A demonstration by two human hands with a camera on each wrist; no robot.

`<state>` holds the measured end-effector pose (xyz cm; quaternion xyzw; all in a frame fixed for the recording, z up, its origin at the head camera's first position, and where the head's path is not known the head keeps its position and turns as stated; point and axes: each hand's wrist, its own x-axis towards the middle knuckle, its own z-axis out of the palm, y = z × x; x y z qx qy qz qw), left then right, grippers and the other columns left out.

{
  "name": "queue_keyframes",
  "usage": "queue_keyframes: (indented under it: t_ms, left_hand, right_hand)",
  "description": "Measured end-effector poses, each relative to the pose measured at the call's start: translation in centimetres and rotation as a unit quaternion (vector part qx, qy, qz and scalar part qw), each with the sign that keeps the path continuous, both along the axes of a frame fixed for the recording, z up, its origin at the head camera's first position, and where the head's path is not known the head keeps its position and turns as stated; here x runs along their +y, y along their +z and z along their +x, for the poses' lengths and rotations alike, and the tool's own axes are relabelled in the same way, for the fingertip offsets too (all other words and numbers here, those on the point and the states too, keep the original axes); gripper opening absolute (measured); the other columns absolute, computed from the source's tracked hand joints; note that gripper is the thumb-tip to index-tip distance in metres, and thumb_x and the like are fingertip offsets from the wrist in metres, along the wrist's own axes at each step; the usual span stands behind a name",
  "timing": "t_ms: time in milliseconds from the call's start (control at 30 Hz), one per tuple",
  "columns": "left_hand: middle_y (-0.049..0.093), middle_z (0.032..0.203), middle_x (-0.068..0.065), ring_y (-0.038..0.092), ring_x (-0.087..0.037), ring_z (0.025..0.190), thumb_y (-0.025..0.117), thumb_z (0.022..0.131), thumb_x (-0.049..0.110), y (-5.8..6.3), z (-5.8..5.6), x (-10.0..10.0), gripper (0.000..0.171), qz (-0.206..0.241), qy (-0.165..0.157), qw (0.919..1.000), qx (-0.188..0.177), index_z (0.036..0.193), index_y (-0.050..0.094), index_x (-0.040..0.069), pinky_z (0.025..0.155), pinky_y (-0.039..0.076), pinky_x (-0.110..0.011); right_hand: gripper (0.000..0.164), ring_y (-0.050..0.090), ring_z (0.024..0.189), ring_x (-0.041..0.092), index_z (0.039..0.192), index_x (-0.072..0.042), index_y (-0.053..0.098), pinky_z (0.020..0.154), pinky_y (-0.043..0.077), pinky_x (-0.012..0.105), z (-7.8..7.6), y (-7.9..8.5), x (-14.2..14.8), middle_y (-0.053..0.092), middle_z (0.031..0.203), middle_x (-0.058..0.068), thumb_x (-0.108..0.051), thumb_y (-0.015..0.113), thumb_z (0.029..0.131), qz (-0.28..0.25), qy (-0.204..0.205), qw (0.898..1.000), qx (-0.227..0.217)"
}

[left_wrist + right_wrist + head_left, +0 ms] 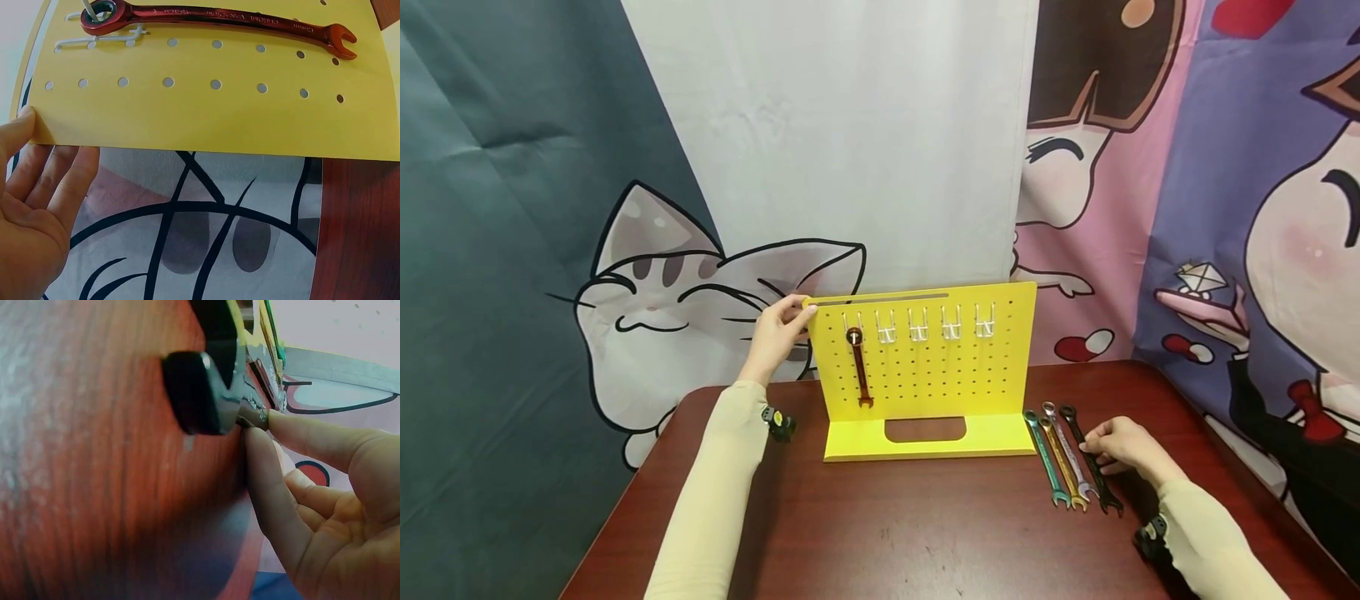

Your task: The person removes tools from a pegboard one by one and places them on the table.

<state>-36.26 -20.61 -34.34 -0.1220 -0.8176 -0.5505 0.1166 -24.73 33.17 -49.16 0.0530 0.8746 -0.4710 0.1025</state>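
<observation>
A yellow pegboard (pixel 925 408) stands upright on the table, and my left hand (pixel 775 333) holds its upper left corner, thumb on the front and fingers behind. From the leftmost hook hangs a red combination wrench (pixel 231 17), open jaw downward. Right of the board lie a green wrench (pixel 1047 458), a gold wrench (pixel 1062 460) and a silver wrench (pixel 1070 450), roughly side by side. At the outer side of this row my right hand (pixel 1127 450) pinches the shaft of a black wrench (pixel 1098 477) between thumb and finger.
Several more white wire hooks (pixel 951 331) run in a row along the board's upper part. The board's flat base has a cut-out slot. A dark red wooden table (pixel 887 533) carries everything, and a printed cartoon curtain (pixel 880 150) hangs close behind it.
</observation>
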Motion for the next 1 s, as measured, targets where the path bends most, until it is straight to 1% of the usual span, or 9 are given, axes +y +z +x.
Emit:
queue_keyframes:
  t_ms: [167, 300, 367, 533, 700, 833, 933, 1000]
  left_hand:
    - [0.071, 0.111, -0.020, 0.069, -0.032, 0.103, 0.067, 0.099, 0.035, 0.1, 0.0, -0.1, 0.040, -0.001, 0.001, 1.0000, -0.003, 0.128, 0.065, 0.007, 0.082, 0.062, -0.032]
    - [0.071, 0.110, -0.020, 0.069, -0.031, 0.103, 0.067, 0.099, 0.035, 0.2, 0.1, -0.1, 0.039, 0.002, 0.003, 1.0000, -0.006, 0.127, 0.066, 0.008, 0.082, 0.062, -0.032]
    - [0.071, 0.110, -0.019, 0.069, -0.030, 0.102, 0.067, 0.099, 0.035, 0.1, 0.1, -0.1, 0.039, 0.002, 0.002, 1.0000, -0.006, 0.127, 0.065, 0.008, 0.084, 0.062, -0.034]
    - [0.071, 0.108, -0.018, 0.069, -0.028, 0.101, 0.066, 0.099, 0.035, 0.3, 0.2, 0.0, 0.038, 0.003, -0.004, 1.0000, -0.002, 0.127, 0.065, 0.009, 0.089, 0.060, -0.045]
    - [0.071, 0.109, -0.019, 0.069, -0.030, 0.102, 0.066, 0.100, 0.036, 0.6, 0.1, -0.1, 0.040, -0.007, -0.005, 1.0000, 0.001, 0.130, 0.065, 0.009, 0.089, 0.060, -0.045]
    - [0.068, 0.112, -0.026, 0.067, -0.038, 0.106, 0.063, 0.102, 0.024, 2.1, 1.8, 0.9, 0.037, -0.013, -0.010, 0.9998, -0.011, 0.132, 0.062, 0.002, 0.090, 0.060, -0.044]
    - [0.067, 0.113, -0.030, 0.065, -0.041, 0.108, 0.062, 0.103, 0.017, 3.2, 3.2, 1.4, 0.035, -0.015, -0.007, 0.9997, -0.019, 0.132, 0.061, -0.002, 0.090, 0.060, -0.041]
    - [0.067, 0.113, -0.030, 0.065, -0.041, 0.108, 0.061, 0.103, 0.017, 3.1, 3.1, 1.3, 0.035, -0.014, -0.004, 0.9997, -0.019, 0.132, 0.061, -0.002, 0.089, 0.060, -0.040]
  right_hand:
    - [0.020, 0.063, 0.072, 0.022, 0.096, 0.013, 0.065, 0.063, 0.064, 0.040, 0.0, 0.1, -0.3, 0.066, 0.085, 0.011, -0.006, 0.066, 0.094, -0.001, -0.002, 1.000, -0.001]
    - [0.020, 0.063, 0.072, 0.021, 0.098, 0.014, 0.064, 0.064, 0.064, 0.039, -0.2, 0.2, -0.4, 0.065, 0.086, 0.012, -0.005, 0.068, 0.092, 0.000, -0.006, 1.000, -0.004]
    - [0.021, 0.063, 0.072, 0.021, 0.098, 0.015, 0.063, 0.064, 0.064, 0.039, -0.3, 0.3, -0.4, 0.065, 0.086, 0.012, -0.004, 0.068, 0.091, 0.002, -0.004, 1.000, -0.004]
    - [0.023, 0.063, 0.072, 0.021, 0.101, 0.017, 0.061, 0.063, 0.064, 0.040, -0.5, 0.4, -0.5, 0.065, 0.083, 0.011, 0.000, 0.069, 0.088, 0.008, -0.002, 1.000, 0.004]
    - [0.027, 0.062, 0.072, 0.020, 0.105, 0.019, 0.061, 0.064, 0.064, 0.040, -0.7, 0.4, -0.7, 0.064, 0.085, 0.012, -0.001, 0.069, 0.088, 0.009, 0.004, 1.000, 0.012]
    - [0.029, 0.062, 0.074, 0.022, 0.107, 0.019, 0.060, 0.065, 0.064, 0.041, -0.5, 0.2, -0.6, 0.065, 0.088, 0.014, -0.002, 0.070, 0.089, 0.013, -0.003, 1.000, 0.003]
    - [0.030, 0.062, 0.075, 0.022, 0.108, 0.019, 0.060, 0.066, 0.064, 0.042, -0.6, 0.2, -0.6, 0.064, 0.089, 0.015, -0.002, 0.070, 0.089, 0.013, -0.001, 1.000, -0.002]
    - [0.030, 0.061, 0.075, 0.022, 0.108, 0.019, 0.060, 0.066, 0.064, 0.042, -0.7, 0.3, -0.6, 0.063, 0.088, 0.014, -0.002, 0.070, 0.089, 0.011, 0.000, 1.000, -0.002]
